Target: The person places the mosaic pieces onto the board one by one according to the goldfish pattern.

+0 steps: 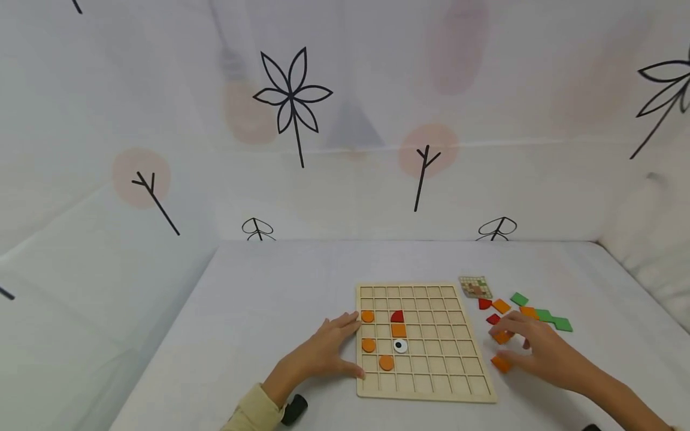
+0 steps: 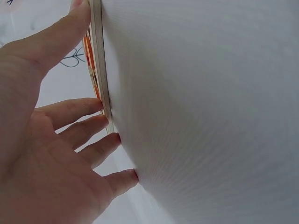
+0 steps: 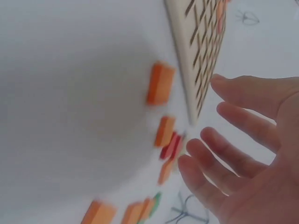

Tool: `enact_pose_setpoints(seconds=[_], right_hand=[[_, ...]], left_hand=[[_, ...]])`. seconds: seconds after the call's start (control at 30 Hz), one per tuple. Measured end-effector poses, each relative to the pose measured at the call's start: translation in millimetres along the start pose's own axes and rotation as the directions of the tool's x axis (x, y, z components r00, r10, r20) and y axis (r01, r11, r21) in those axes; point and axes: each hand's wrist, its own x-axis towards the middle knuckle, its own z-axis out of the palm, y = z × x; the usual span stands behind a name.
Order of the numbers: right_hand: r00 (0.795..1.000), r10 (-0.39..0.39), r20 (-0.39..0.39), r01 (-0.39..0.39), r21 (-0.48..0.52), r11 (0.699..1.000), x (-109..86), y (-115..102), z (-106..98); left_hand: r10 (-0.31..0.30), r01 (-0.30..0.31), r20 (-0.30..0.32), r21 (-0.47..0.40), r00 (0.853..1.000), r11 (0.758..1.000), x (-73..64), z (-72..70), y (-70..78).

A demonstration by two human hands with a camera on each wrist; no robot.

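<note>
A pale wooden grid board (image 1: 433,363) lies on the table. Along its left edge rests my left hand (image 1: 320,353), thumb and fingers spread against the side, as the left wrist view also shows. On the board sit orange discs (image 1: 386,363), a red quarter-round piece (image 1: 397,316), an orange square (image 1: 399,330) and a white eye disc (image 1: 401,345). To the right of the board my right hand (image 1: 550,354) hovers above loose orange squares (image 1: 501,364). Its fingers are loosely bent, and nothing is between them in the right wrist view.
Red pieces (image 1: 484,304), green pieces (image 1: 563,324) and more orange squares (image 1: 501,306) lie scattered right of the board. A small patterned card (image 1: 475,287) is by its far right corner. A black object (image 1: 294,410) shows by the left wrist. White printed cloth hangs behind.
</note>
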Motion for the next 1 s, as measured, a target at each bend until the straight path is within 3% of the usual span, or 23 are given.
enact_pose_setpoints(seconds=[0.27,0.57,0.67,0.87,1.0], right_hand=[[0.993,0.113,-0.035,-0.115,-0.06,0.991,-5.4,41.8,-8.1],[0.988,0.126,-0.09,-0.131,-0.046,0.99,2.7,64.2,-5.3],[0.987,0.107,-0.117,-0.112,-0.03,0.993,11.3,60.9,-0.4],[0.995,0.046,-0.094,-0.041,0.048,0.998,28.0,51.3,11.5],[0.988,-0.041,-0.148,0.047,0.036,0.998,35.0,48.7,19.2]], left_hand=[[0.002,-0.002,-0.002,0.002,1.0,1.0,-0.6,-0.6,-0.4],[0.007,-0.007,-0.002,0.006,1.0,1.0,-1.0,-1.3,0.6],[0.008,-0.008,-0.001,0.012,1.0,1.0,-0.7,-1.9,0.6],[0.011,-0.011,0.001,-0.002,1.0,1.0,-1.2,-2.7,0.2],[0.01,-0.01,0.002,-0.003,1.0,1.0,-1.2,-2.9,0.5]])
